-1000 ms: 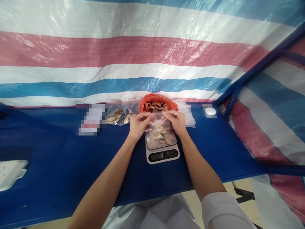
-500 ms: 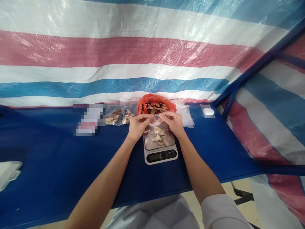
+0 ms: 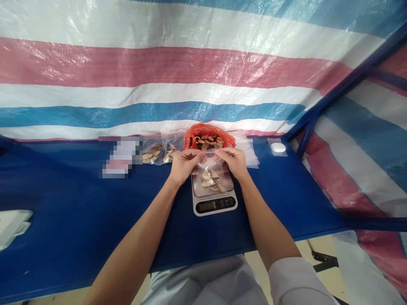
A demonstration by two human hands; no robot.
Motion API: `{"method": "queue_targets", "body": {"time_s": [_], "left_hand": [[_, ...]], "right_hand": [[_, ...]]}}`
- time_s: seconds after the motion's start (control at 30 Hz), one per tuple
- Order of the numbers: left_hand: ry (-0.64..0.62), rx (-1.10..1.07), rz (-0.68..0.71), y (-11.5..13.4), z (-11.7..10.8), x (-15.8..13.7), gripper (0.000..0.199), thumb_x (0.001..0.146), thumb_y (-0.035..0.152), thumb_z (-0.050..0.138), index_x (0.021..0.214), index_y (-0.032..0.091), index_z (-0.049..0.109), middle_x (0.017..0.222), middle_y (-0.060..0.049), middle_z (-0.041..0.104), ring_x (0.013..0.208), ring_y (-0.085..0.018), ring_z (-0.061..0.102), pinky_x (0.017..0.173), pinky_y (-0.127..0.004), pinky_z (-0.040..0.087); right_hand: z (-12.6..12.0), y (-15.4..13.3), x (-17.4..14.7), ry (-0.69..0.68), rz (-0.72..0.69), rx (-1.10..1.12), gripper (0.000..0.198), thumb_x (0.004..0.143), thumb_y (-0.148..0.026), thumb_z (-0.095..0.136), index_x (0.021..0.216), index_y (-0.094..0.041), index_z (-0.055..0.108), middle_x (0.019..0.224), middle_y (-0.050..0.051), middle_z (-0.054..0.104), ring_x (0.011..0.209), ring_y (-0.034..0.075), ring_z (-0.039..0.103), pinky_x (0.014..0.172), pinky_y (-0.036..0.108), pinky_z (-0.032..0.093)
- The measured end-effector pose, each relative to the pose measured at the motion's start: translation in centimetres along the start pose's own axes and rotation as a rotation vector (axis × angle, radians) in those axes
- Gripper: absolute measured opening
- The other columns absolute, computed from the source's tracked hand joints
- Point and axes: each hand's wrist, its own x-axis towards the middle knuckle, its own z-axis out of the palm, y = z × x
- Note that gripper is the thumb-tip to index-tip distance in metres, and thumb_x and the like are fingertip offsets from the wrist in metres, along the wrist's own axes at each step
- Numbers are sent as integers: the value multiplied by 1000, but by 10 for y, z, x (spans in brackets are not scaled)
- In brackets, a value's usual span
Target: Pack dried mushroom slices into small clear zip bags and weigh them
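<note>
Between my two hands is a clear zip-lock bag [image 3: 208, 166] with several pale dried slices [image 3: 209, 179] in its lower part. My left hand [image 3: 187, 164] pinches the bag's top edge at the left. At the right end of the same edge, the fingers of my right hand [image 3: 233, 161] are closed on it. The bag lies over the metal plate of a white digital kitchen scale [image 3: 216, 206]; whether its full weight rests there I cannot tell. Just behind my hands sits a red plastic bag [image 3: 208, 129], open at the top and full of brown dried slices [image 3: 206, 142].
Two filled clear bags [image 3: 151, 154] lie left of the red bag. Flat clear bags [image 3: 252, 154] lie to its right, and farther right is a small bag with a white round item [image 3: 278, 147]. A white plastic case [image 3: 14, 226] sits at the blue table's [image 3: 79, 212] left.
The slices inside the held bag have shifted a little, and my hands have spread slightly apart along its top edge. The whole view has tilted slightly.
</note>
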Motion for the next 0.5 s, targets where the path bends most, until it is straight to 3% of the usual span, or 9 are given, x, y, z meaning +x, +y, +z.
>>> {"method": "queue_targets", "body": {"time_s": [0.23, 0.5], "left_hand": [[15, 99, 21, 1, 3, -2, 27, 70, 40, 83, 81, 16, 82, 70, -5, 76, 63, -18, 67, 60, -28, 53], [-16, 28, 7, -1, 3, -1, 24, 70, 38, 83, 82, 17, 82, 79, -6, 79, 71, -19, 70, 69, -28, 54]], "right_hand": [[5, -4, -4, -3, -10, -9, 26, 73, -48, 81, 76, -22, 81, 70, 2, 77, 61, 18, 71, 59, 30, 60], [3, -3, -5, -35, -12, -35, 30, 73, -52, 80, 77, -22, 81, 73, 2, 78, 65, 19, 73, 64, 33, 63]]}}
